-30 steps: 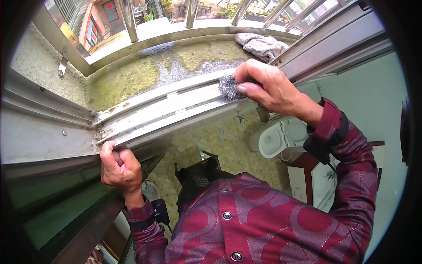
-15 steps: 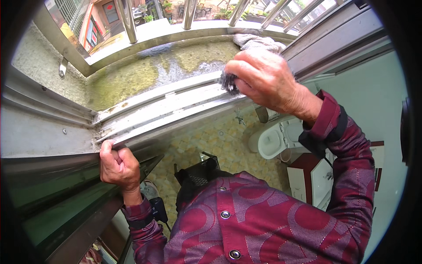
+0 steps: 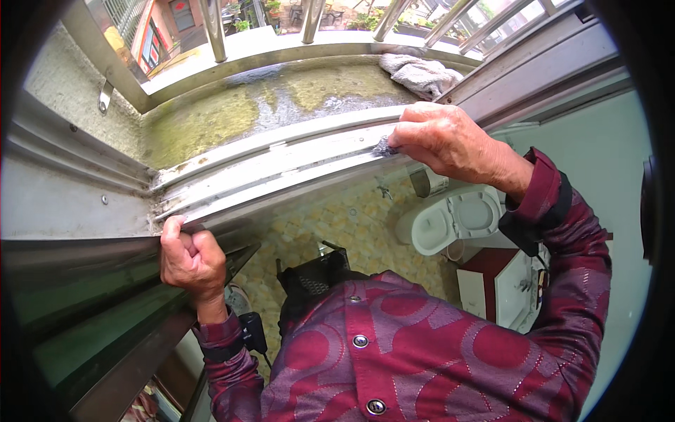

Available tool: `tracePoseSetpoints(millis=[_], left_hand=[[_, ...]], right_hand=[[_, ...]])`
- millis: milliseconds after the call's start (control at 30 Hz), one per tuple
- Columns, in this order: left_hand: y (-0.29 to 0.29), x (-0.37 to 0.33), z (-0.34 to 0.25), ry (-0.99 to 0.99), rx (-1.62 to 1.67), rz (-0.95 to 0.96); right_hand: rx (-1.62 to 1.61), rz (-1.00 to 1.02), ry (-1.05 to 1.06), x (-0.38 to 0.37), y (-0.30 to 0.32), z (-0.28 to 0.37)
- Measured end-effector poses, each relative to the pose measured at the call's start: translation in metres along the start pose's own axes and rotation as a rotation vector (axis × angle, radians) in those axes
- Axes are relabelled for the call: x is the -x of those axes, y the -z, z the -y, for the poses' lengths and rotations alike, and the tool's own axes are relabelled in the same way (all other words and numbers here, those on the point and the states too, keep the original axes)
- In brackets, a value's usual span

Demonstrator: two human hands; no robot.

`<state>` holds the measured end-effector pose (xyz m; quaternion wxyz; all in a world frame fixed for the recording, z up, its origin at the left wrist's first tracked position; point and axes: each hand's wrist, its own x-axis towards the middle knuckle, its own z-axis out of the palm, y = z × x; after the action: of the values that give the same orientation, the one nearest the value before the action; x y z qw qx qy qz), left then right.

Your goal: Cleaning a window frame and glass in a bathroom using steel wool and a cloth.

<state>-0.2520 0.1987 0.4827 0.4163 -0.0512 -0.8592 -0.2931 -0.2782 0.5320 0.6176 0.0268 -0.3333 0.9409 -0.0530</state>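
My right hand [image 3: 457,146] is closed around a dark grey steel wool scourer [image 3: 383,147]. The wad pokes out past my fingertips and rests on the pale metal window track [image 3: 271,167], toward its right part. Lower left, my left hand [image 3: 191,264] has its fingers curled over the inner edge of the window frame, close to the track's dirty corner. My hand hides part of that edge. A crumpled grey cloth [image 3: 420,76] lies beyond my right hand on the outer ledge [image 3: 204,126], which is wet and stained yellow-green.
Metal railing bars [image 3: 314,21] stand beyond the ledge, with a courtyard far below. Inside, beneath the window, are a white toilet [image 3: 430,231], a washbasin [image 3: 512,292], a black seat-like object [image 3: 316,273] and a tiled floor [image 3: 351,228]. A dark-framed glass panel [image 3: 91,309] is at lower left.
My right hand has shifted right and slightly nearer with the scourer, now lower on the track. More of the grey cloth shows. My left hand keeps its hold on the frame edge.
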Motion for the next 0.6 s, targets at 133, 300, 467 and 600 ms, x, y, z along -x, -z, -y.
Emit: tracePoseSetpoints(millis=[133,300,467,600], left_hand=[[0.000,-0.001,0.000,0.004,0.051,0.020],[-0.007,-0.001,-0.002,-0.004,0.068,0.009],[-0.001,0.012,0.007,0.116,0.392,-0.049],[-0.002,0.016,0.011,0.151,0.478,-0.031]], right_hand=[[-0.284,0.017,0.179,-0.051,-0.014,0.030],[-0.297,-0.131,0.437,-0.116,-0.036,0.077],[-0.335,0.178,0.099,-0.034,0.002,0.003],[-0.311,0.213,0.178,-0.081,-0.011,0.046]])
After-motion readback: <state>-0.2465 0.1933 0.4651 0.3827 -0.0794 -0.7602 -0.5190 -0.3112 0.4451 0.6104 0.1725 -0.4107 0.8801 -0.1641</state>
